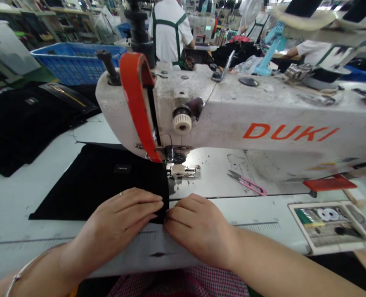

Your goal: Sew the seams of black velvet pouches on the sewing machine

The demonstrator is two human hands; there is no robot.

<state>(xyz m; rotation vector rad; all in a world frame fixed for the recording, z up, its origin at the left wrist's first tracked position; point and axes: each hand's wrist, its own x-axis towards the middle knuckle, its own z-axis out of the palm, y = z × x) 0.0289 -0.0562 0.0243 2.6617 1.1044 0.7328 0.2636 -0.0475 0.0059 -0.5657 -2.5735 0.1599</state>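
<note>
A black fabric panel with a small dark label lies flat on the sewing table. Its right edge reaches the presser foot of the white sewing machine. My left hand rests on the panel's front part, fingers stretched out and close together, pointing right. At the panel's front right corner, my right hand has its fingers curled and pressed on the edge; the fingertips and thumb are partly hidden. The two hands almost touch.
Pink-handled thread snips lie under the machine arm. A small parts tray is set into the table at right. More black fabric is heaped at left, with a blue basket behind it. Other people work beyond the machine.
</note>
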